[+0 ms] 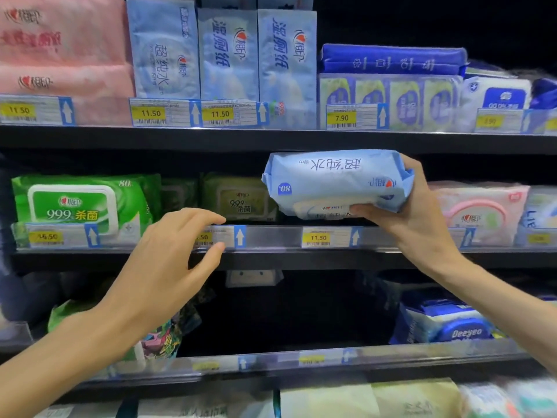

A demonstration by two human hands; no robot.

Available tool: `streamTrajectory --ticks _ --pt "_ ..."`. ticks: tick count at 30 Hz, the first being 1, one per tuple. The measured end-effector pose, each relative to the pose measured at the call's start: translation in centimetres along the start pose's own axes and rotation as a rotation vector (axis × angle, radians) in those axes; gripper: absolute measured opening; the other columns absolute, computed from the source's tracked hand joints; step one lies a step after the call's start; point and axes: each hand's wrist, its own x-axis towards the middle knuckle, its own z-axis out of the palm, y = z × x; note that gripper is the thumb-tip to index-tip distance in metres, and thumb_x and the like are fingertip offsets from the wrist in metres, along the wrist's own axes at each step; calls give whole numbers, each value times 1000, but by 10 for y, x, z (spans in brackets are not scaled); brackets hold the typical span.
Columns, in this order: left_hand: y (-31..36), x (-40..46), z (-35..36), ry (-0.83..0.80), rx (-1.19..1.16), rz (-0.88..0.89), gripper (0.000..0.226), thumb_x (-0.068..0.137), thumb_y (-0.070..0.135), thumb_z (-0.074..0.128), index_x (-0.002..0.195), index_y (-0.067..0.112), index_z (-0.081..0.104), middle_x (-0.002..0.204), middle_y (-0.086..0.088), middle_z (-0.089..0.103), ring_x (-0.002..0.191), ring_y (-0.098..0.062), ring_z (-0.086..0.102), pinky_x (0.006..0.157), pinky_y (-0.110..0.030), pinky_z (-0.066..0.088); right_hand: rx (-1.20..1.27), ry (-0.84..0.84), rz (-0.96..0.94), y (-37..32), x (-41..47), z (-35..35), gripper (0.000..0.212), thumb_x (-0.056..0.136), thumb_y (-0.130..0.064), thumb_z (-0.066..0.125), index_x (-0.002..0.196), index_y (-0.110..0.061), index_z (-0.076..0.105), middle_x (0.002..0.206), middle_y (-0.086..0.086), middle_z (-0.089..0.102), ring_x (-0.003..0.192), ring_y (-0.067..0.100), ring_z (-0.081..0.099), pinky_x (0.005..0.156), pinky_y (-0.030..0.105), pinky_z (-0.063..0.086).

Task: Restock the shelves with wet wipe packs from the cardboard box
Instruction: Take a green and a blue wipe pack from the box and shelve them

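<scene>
left hand (168,254) empty; right hand (419,218) grips blue pack (334,179) before middle shelf (271,260).

The held pack (334,182) is pale blue with dark blue letters. The left pack (81,200) is green and white. Price tags (328,237) are yellow.

Right hand (419,218) raised, fingers (361,210) clamped under and thumb over a light-blue wet wipe pack (334,181). Left hand (168,254) outstretched, empty, fingers loosely spread.
</scene>
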Motion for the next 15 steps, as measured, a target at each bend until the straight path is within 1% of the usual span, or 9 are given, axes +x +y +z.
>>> streamTrajectory --ticks 2,3,6,7,9,11,12,13,15 --pt "-1 0 1 -1 3 1 36 96 34 59 132 31 56 127 18 57 121 -5 51 102 -36 45 -13 -47 66 8 9 1 74 72 -16 92 133 -25 50 120 -11 69 112 5 67 91 27 57" --pt "0 0 2 -3 3 6 36 96 35 59 132 32 55 127 18 57 121 -5 51 102 -35 45 -42 -73 100 12 15 1 71 72 -17 92 130 -23 53 117 -11 71 108 6 69 89 29 58" --pt "0 3 5 -10 2 26 35 98 40 53 133 33 54 127 19 56 122 -4 51 103 -36 44 -117 -181 219 21 35 4 44 76 -22 90 114 -17 67 105 -6 79 99 11 76 82 31 61" --pt "0 4 5 -11 3 28 37 97 42 52 133 34 54 127 20 56 122 -5 51 104 -37 43 -135 -222 263 24 41 5 36 79 -23 87 110 -15 72 102 -5 81 96 11 78 82 31 62" --pt "1 6 9 -12 -1 29 38 95 42 51 132 34 54 127 20 56 122 -7 52 105 -42 43 -135 -261 391 29 52 6 30 82 -27 85 106 -11 77 98 -3 82 88 10 79 79 27 62" --pt "2 8 13 -7 -7 40 36 95 40 51 131 33 55 125 20 56 121 -8 53 106 -45 42 -71 -304 550 33 63 4 28 83 -28 84 104 -11 76 97 -1 82 78 8 79 66 18 61" --pt "2 9 15 -2 -13 46 35 95 38 52 130 33 56 125 20 57 119 -7 53 107 -47 42 -40 -323 615 37 67 5 30 83 -28 84 106 -12 75 99 1 82 75 8 79 63 17 61" --pt "3 9 17 2 -24 47 34 95 37 52 129 32 56 124 19 57 119 -6 53 108 -48 41 -29 -332 665 41 71 6 34 81 -29 85 108 -11 74 100 3 82 76 10 80 65 19 62" --pt "4 11 19 12 -45 41 33 95 36 53 127 32 58 123 19 58 118 -6 53 110 -50 39 -64 -318 724 53 79 12 50 73 -35 90 115 -11 74 105 7 81 89 19 80 84 32 64"
